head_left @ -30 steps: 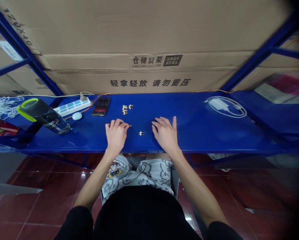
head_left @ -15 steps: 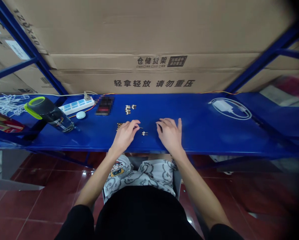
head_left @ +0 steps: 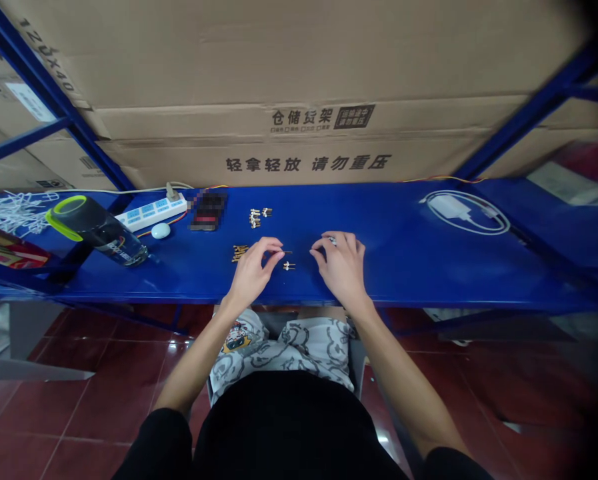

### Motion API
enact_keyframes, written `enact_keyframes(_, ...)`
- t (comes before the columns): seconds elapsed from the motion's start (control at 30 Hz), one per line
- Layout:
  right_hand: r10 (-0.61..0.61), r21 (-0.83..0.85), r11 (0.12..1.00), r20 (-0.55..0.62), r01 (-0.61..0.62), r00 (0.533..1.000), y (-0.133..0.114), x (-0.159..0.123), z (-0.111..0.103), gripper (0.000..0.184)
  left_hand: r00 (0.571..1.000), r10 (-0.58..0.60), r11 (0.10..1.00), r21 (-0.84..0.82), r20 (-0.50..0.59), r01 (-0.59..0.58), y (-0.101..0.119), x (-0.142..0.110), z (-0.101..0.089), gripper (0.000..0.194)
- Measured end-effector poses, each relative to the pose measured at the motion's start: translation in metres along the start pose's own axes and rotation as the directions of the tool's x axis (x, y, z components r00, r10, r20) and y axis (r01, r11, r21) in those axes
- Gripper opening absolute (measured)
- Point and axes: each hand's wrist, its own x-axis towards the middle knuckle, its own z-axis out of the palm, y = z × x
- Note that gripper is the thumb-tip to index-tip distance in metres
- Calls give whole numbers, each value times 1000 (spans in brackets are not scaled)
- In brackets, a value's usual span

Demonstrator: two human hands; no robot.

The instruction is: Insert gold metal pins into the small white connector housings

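My left hand (head_left: 257, 267) is closed in a pinch, thumb against index finger, on a thin brass-coloured pin (head_left: 289, 252) that points right. Beside that hand lies a cluster of small brass-coloured pieces (head_left: 239, 253). Just below the pin, small white-and-metal pieces (head_left: 289, 266) rest on the blue tabletop (head_left: 403, 260). My right hand (head_left: 343, 267) hovers to the right with its fingers curled and closed. A small whitish piece (head_left: 333, 240) shows among its fingers, too small to name. Farther back sit several more white-and-metal pieces (head_left: 255, 218).
A dark bottle with a green loop (head_left: 103, 230) lies tilted at left, beside a white power strip (head_left: 151, 212) and a white oval object (head_left: 161, 231). A partly pixelated dark object (head_left: 209, 211) lies nearby. A coiled white charger cable (head_left: 466, 212) is at right. Cardboard boxes (head_left: 299, 60) stand behind.
My left hand has shifted slightly, and more of the pin and the brass-coloured pieces shows. The right fingers have curled further, with a whitish piece now visible among them.
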Motion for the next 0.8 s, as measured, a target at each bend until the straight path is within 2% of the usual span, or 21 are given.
enact_keyframes(0.1,-36,81,996,31,34,999,-2,2,-2,15,1000,12,1000,-13,23,-12,0,0,0,13)
enact_keyframes(0.2,-56,287,957,36,43,998,-2,4,-5,15,1000,16,999,-41,4,-16,2,0,1,11)
enact_keyframes(0.3,-11,519,855,29,-6,1000,-2,5,-7,16,1000,21,997,-78,-18,-23,2,1,2,9)
enact_keyframes(0.4,29,657,753,20,-35,999,-3,5,-7,17,1000,18,993,-117,-18,-20,2,2,3,9)
enact_keyframes(0.5,-6,701,713,4,2,1000,-5,5,-8,18,1000,8,987,-159,-1,-8,1,3,2,9)
enact_keyframes(0.8,-73,719,693,2,49,997,-13,4,-11,11,1000,4,970,-245,3,-3,-1,2,2,10)
